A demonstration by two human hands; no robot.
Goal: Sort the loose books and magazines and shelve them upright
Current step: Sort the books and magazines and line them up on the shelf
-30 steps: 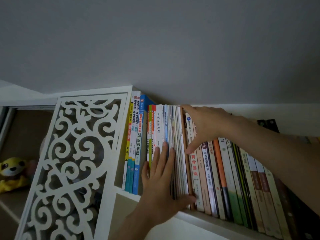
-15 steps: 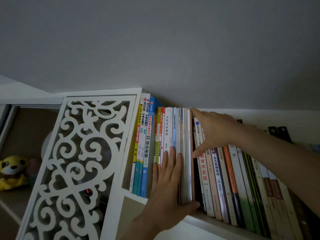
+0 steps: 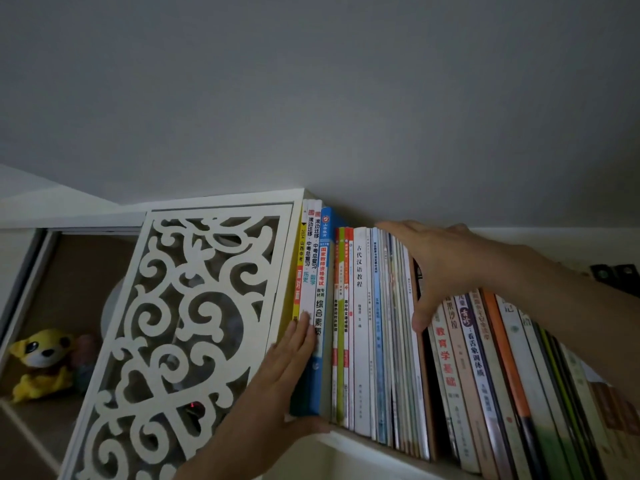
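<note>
White shelf (image 3: 349, 445), packed row of books, and I'm squaring the row up. My left hand (image 3: 287, 358) is flat, fingers straight and together, pressing the spines of the tall books (image 3: 313, 271) at the left end, thumb down by the shelf edge. My right hand (image 3: 433, 265) is spread wide over the top of the thin magazines (image 3: 398, 323), fingers draped over their top edges and the thumb hooked down the front of the last one, so it sort of clamps that bunch from above. Neither hand is lifting anything; everything stays on the shelf.

Tip for this bit, as I see it: push the left-end books back flush first, then use the right hand to tip the floppy magazines upright and slide them toward the left hand so the gap just under my right thumb doesn't let them sag. The thicker books (image 3: 485, 358) to the right of my thumb lean a little, so I'd guess they need nudging over after.

Both forearms come up from below, the right one crossing in from the far right. Carved panel (image 3: 173, 323) sits just left of my left hand, a yellow plush toy (image 3: 38, 365) further off that way.
</note>
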